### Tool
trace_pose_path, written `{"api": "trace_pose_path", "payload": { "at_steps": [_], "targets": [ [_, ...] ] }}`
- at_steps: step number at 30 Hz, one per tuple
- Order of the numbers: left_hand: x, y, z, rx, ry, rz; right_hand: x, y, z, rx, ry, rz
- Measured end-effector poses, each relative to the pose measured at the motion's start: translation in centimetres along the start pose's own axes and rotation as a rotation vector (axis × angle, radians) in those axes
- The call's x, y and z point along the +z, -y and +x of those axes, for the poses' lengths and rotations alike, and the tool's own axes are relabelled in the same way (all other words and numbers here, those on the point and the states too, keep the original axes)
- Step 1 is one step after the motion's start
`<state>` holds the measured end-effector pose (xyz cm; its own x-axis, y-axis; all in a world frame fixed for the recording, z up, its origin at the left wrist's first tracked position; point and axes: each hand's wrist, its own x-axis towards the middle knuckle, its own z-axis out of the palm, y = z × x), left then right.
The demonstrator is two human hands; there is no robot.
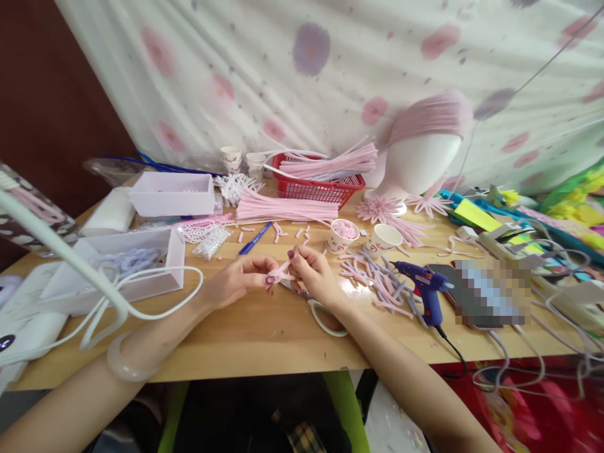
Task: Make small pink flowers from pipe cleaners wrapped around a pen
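My left hand [238,280] and my right hand [314,272] meet over the middle of the wooden table [264,340]. Both pinch a short pink pipe-cleaner piece [282,271] between the fingertips, bent into a small loop. A pair of scissors [321,313] with a white handle lies on the table just under my right wrist. A pale bangle [125,365] sits on my left wrist.
A blue glue gun [427,286] and loose cut pipe cleaners [377,277] lie to the right. Two paper cups [344,236], a red basket [321,185] of pink stems, a blue pen [255,238] and white boxes [127,267] stand behind and left. Cables trail at both sides.
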<state>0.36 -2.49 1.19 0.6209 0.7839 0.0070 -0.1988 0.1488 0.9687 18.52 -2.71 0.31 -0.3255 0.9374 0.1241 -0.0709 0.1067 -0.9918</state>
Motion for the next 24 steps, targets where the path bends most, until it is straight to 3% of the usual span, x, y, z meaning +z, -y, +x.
{"api": "trace_pose_path", "payload": {
  "at_steps": [3,7,10,13,16,19,24],
  "targets": [
    [-0.2,0.3,0.1,-0.043,0.003,-0.128,0.0,-0.2,0.1,0.073,0.061,0.023],
    [-0.5,0.7,0.1,-0.083,0.030,-0.101,0.4,-0.3,-0.2,0.122,0.176,-0.034],
    [-0.5,0.9,0.1,-0.124,0.078,-0.123,0.9,-0.2,-0.6,0.121,0.176,-0.047],
    [-0.6,1.1,0.2,-0.100,0.057,-0.225,0.9,0.1,-1.0,0.067,0.076,-0.125],
    [-0.7,1.4,0.4,-0.049,-0.025,-0.288,0.2,0.4,-1.0,-0.170,-0.032,-0.403],
    [-0.9,1.5,0.4,-0.047,-0.070,-0.279,-0.4,0.6,-0.8,-0.389,0.066,-0.775],
    [-0.9,1.4,0.5,-0.081,-0.078,-0.233,-0.5,0.6,-0.7,-0.352,0.181,-1.095]
  ]
}}
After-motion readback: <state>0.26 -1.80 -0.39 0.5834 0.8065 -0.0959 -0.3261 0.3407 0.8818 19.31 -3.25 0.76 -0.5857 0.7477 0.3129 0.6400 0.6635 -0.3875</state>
